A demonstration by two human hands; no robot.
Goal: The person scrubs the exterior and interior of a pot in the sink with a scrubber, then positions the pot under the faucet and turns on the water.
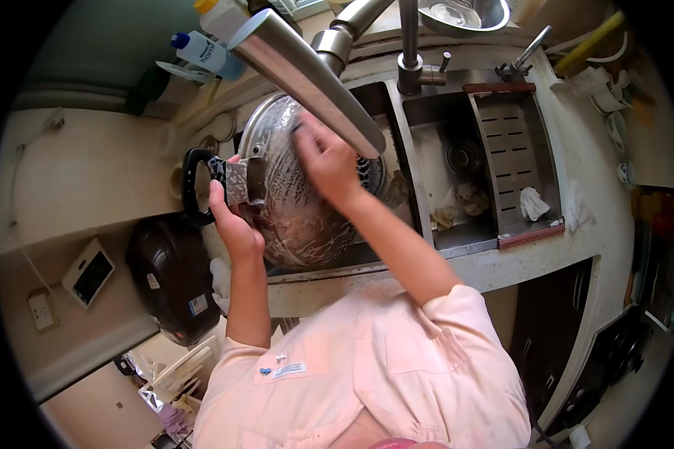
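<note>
A large round metal pan (299,198), covered in soapy streaks and suds, is tilted in the left sink basin. My left hand (236,224) grips it at the left by its black loop handle (192,187), beside the foamy metal bracket (236,182). The thumb lies on the near side, and the other fingers are mostly hidden behind the handle. My right hand (326,157) is against the pan's upper sudsy surface, blurred by motion. Its fingers are bent closed around something small and dark, too smeared to name. The faucet's thick spout (307,82) hangs just above this hand.
To the right are a second sink basin (445,142) with crumpled wet cloths (472,200) and a slotted metal drainer tray (513,150) with a white cloth (533,203). Bottles (210,56) stand at back left. A metal bowl (464,19) sits behind the faucet.
</note>
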